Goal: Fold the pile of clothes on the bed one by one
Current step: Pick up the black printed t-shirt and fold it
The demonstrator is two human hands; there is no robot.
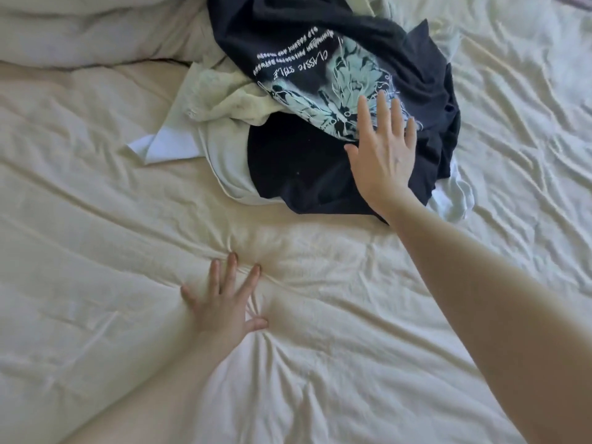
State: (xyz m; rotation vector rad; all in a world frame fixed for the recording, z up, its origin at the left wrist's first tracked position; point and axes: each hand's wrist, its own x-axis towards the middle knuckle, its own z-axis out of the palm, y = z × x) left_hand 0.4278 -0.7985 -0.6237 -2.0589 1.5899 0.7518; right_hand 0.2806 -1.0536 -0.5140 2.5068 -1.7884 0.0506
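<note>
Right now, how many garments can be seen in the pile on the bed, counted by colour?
Dark navy garments: 1 for certain, the printed T-shirt; the plain dark fabric below it may be the same shirt.
Pale green or white garments: at least 1; the folds hide any others.
Total: at least 2.

Clothes pile (320, 91) blocks far side; near sheet (320, 347) open.

Soft matt cloth everywhere I look.
I see a cream bed sheet (352, 331), thin and creased; a dark T-shirt (304, 161) of dull jersey with a flat pale-blue print; pale green cloth (224, 94) looks slightly fuzzy.
</note>
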